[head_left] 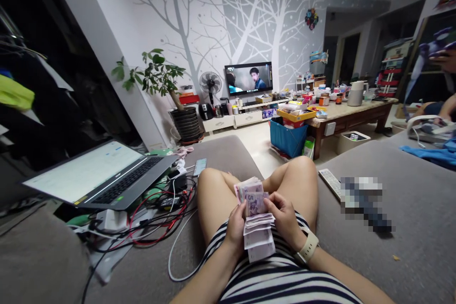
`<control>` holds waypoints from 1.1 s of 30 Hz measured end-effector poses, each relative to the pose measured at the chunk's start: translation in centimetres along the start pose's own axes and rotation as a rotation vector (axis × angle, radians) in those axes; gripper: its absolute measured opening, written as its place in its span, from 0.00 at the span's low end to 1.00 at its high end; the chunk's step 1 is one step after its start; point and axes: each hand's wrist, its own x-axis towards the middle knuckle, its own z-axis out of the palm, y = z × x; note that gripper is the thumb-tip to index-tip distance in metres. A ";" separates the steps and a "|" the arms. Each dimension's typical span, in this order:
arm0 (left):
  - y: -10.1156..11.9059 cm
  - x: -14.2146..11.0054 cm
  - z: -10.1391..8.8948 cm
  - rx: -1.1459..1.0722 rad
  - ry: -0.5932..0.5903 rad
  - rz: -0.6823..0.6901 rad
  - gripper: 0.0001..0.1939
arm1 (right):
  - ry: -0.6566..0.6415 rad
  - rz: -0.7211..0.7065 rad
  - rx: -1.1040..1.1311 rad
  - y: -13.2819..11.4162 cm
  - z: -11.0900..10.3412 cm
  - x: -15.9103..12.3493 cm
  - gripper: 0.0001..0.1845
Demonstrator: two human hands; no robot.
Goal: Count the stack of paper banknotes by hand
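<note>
A bundle of purple and pink banknotes (255, 202) is spread between my hands, above my lap. My left hand (235, 224) is closed on the bundle's left side, thumb on top. The right hand (283, 213), with a pale watch (309, 246) at its wrist, pinches the right edge of a note marked 5. Some notes fan upward past my fingers. Others hang folded down toward the striped cloth (285, 285) over my lap. The undersides of both hands are hidden.
On my left, an open laptop (135, 178) stands beside tangled cables (164, 209) and a phone (200, 167). A remote control (330, 183) lies to the right. Ahead are a blue bin (288, 138) and a cluttered table (351, 110). Another person's arm (448, 104) shows at far right.
</note>
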 end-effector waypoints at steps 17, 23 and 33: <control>-0.4 0.2 -0.5 0.057 -0.057 0.018 0.14 | -0.102 0.040 0.210 0.1 0.2 0.4 0.15; -1.2 1.0 -1.0 -0.009 -0.031 0.001 0.13 | -0.105 0.008 0.147 0.2 0.3 0.1 0.16; -1.5 0.8 -0.9 -0.127 -0.035 -0.091 0.12 | -0.089 0.005 0.084 0.6 0.0 -0.1 0.21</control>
